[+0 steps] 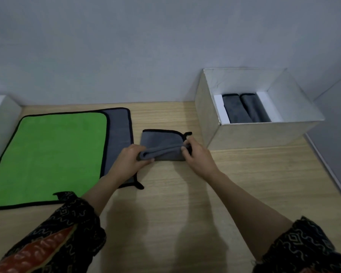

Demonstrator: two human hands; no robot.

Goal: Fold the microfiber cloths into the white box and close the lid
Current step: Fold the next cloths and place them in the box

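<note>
Sleeves [63, 233] forward, left hand [131, 159] and right hand [198, 155] pinch a half-folded grey cloth [161, 141]; white box [264, 133] holds two, flat cloths [53, 154] wait.

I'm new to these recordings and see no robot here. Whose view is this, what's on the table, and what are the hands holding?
There is no machine: a person works bare-handed. The single picture comes from a camera on their head, looking down. The left hand and right hand each grip an end of a half-folded grey cloth on the wooden table. To its left, a green cloth lies flat on a flat grey cloth. To the right stands the open white box, with two folded grey cloths side by side inside.
</note>
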